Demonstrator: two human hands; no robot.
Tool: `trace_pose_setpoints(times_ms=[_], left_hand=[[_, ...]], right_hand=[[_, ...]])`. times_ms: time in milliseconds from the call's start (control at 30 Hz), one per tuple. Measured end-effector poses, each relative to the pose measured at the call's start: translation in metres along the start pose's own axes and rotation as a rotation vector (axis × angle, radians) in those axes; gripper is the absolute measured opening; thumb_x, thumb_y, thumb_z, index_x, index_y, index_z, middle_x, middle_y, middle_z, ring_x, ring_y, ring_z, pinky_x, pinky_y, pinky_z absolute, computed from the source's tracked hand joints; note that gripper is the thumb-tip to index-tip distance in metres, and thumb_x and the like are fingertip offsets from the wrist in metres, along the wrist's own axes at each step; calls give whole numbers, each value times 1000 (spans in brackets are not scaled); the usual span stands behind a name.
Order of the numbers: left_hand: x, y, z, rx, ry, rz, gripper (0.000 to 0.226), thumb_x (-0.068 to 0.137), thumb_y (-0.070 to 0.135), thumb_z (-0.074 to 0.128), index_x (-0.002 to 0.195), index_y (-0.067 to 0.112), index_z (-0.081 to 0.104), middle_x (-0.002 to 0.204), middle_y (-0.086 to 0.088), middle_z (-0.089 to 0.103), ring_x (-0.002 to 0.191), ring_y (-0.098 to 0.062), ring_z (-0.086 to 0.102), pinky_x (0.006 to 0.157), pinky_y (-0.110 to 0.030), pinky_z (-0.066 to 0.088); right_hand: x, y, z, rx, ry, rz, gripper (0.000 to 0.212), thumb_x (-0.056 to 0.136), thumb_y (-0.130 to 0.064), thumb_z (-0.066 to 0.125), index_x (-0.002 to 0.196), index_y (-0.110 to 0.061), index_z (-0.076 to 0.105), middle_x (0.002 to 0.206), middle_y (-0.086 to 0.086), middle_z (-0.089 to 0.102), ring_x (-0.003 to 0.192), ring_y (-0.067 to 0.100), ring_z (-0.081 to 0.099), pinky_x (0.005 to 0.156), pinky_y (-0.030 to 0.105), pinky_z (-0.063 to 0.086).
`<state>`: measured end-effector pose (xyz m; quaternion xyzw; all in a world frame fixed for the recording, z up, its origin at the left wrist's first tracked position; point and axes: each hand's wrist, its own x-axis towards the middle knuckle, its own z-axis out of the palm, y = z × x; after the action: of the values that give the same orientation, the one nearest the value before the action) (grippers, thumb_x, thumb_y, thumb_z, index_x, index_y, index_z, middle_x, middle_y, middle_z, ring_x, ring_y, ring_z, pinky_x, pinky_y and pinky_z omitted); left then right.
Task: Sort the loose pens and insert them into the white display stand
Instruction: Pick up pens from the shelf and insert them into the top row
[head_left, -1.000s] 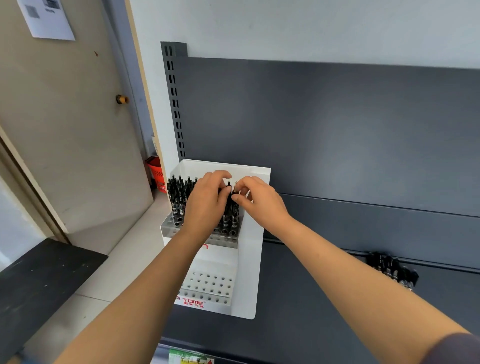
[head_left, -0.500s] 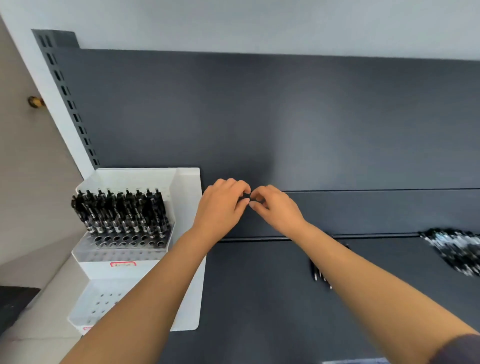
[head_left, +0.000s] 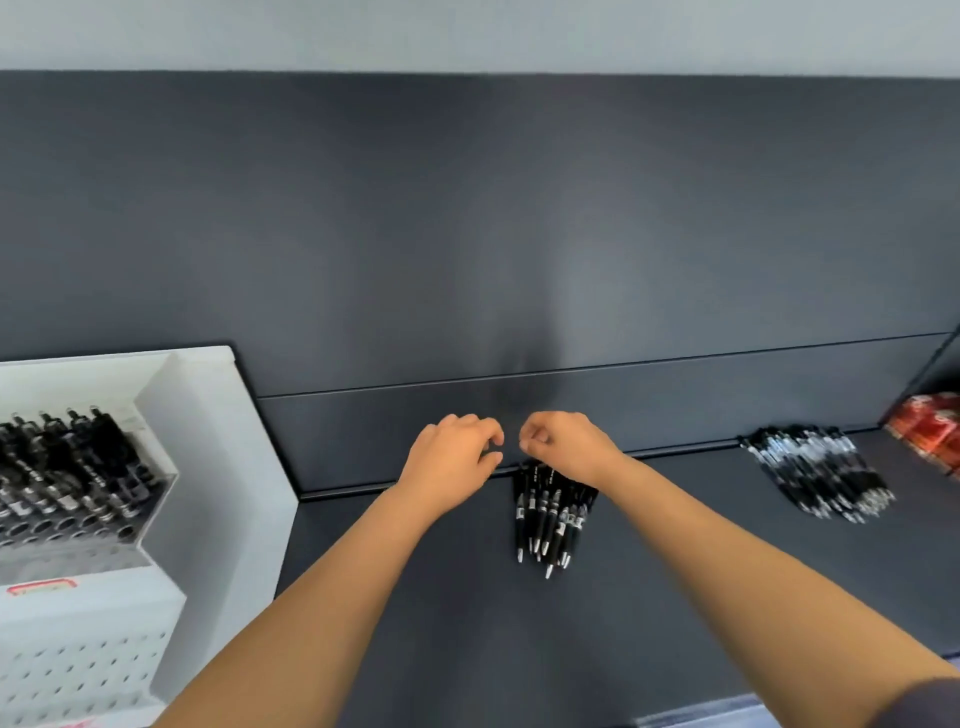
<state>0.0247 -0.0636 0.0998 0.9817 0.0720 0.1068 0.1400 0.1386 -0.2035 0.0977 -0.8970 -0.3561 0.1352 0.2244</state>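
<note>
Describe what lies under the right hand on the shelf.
A small bunch of black pens lies on the dark shelf, tips toward the camera. The right hand covers their far ends, so whether it touches them is unclear.

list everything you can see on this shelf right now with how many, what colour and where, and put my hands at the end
White display stand: one, white, far left on the shelf.
Pens in the stand: many, black, upright in its upper tier; exact count unclear.
Small pen pile: several, black, centre of the shelf, below the hands.
Large pen pile: many, black, on the shelf at right.
Red packages: count unclear, red, far right edge.
Shelf: one, dark grey, with matching back panel.
Left hand: fingers curled, above the small pile.
Right hand: fingers curled, beside the left hand; whether it holds anything is unclear.
</note>
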Motion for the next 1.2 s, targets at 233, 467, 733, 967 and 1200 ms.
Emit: trace_pose_setpoints(times_ms=[233, 467, 733, 967, 1200], left_hand=[[15, 23, 61, -1, -254, -97, 29, 93, 31, 50, 121, 25, 54, 117, 2, 56, 111, -21, 50, 91, -35, 41], [30, 22, 103, -13, -381, -206, 38, 92, 30, 50, 130, 26, 46, 129, -3, 46, 121, -26, 44, 97, -40, 42], [37, 7, 126, -91, -404, -315, 39, 92, 23, 49, 131, 26, 44, 129, -4, 40, 120, -26, 42, 96, -40, 43], [37, 4, 131, -172, -387, -412, 25, 86, 19, 54, 110, 18, 49, 116, -5, 38, 102, -27, 51, 85, -40, 48], [31, -1, 127, -145, -325, -484, 14, 88, 10, 52, 100, 11, 47, 112, -9, 41, 78, -27, 53, 69, -35, 47]], right_hand=[[-1, 55, 5, -7, -110, 72, 21, 94, -24, 54, 109, -15, 65, 110, 5, 66, 104, 23, 59, 91, 37, 48], [12, 86, 22, 33, -141, 221, 26, 93, -19, 53, 102, 4, 61, 95, 16, 64, 96, 34, 59, 88, 39, 49], [29, 86, 40, 41, -80, 295, 35, 92, -33, 55, 122, -14, 57, 121, 9, 44, 105, 30, 56, 92, 39, 47], [45, 71, 62, -145, -90, 367, 52, 84, -53, 61, 121, -17, 55, 128, 7, 34, 118, 32, 40, 87, 39, 45], [52, 65, 74, -21, 13, 420, 41, 84, -39, 61, 119, -19, 56, 125, 7, 40, 114, 32, 45, 91, 39, 43]])
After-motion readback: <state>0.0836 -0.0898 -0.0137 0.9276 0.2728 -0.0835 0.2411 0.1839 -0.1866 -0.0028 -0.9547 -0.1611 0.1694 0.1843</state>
